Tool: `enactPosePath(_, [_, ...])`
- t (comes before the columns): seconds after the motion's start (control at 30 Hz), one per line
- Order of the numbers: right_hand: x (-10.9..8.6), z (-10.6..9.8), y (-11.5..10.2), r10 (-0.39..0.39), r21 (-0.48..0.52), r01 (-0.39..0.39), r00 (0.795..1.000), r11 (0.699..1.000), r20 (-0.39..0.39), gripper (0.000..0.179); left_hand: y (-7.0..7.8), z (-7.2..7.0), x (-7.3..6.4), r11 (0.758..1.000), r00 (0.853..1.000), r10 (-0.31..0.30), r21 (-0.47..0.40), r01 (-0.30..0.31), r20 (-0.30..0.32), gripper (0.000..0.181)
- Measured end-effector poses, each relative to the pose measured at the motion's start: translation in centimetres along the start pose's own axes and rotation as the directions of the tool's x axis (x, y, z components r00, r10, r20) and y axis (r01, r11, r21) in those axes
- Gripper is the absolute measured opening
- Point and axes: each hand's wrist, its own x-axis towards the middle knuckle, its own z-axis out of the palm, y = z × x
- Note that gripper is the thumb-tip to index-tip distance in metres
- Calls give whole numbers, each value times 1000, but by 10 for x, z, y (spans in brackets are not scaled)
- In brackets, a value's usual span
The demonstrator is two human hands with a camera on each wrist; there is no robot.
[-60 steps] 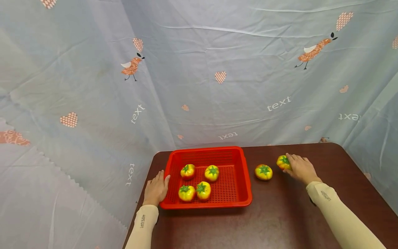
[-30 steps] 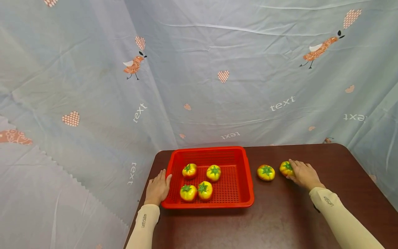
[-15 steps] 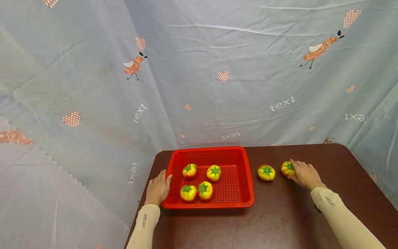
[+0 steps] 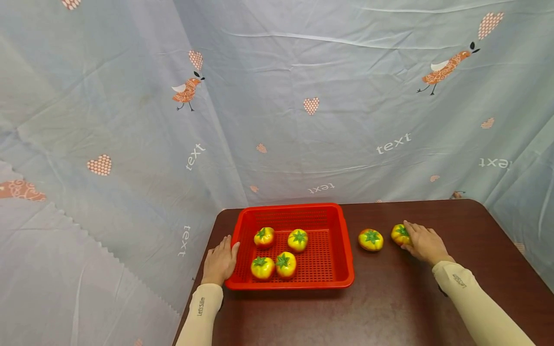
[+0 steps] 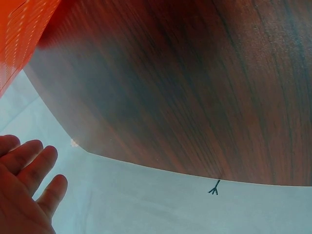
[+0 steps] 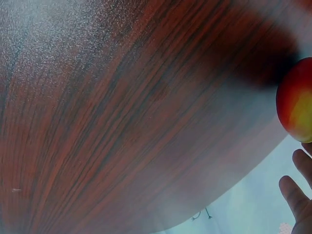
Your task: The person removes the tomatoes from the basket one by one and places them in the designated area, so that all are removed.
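Between thumb and fingers of the right hand (image 4: 426, 245), a yellow-red fruit (image 4: 399, 236) held, a loose fruit (image 4: 371, 240) just to the hand's left. Compared with two seconds ago, held fruit lower in the head view, nearly level with the loose one, hand down with it; left hand (image 4: 219, 261) as before, fingers extended along the left wall of a red basket (image 4: 290, 285), four fruits (image 4: 286, 265) inside, to that hand's right, hands well apart
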Motion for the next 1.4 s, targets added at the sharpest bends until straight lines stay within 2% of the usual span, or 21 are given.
enactPosePath(0.87, [1, -2, -3, -4, 4, 4, 999, 1000, -35, 70, -1, 0, 0, 1000, 1000, -2, -2, 2, 9, 61])
enactPosePath(1.13, [8, -15, -9, -5, 53, 7, 999, 999, -40, 74, 0, 0, -1, 1000, 1000, -4, -5, 4, 10, 61])
enactPosePath(1.4, [19, -29, -24, -62, 49, 67, 994, 997, -91, 73, 0, -1, -2, 1000, 1000, -1, -4, 1, 12, 62])
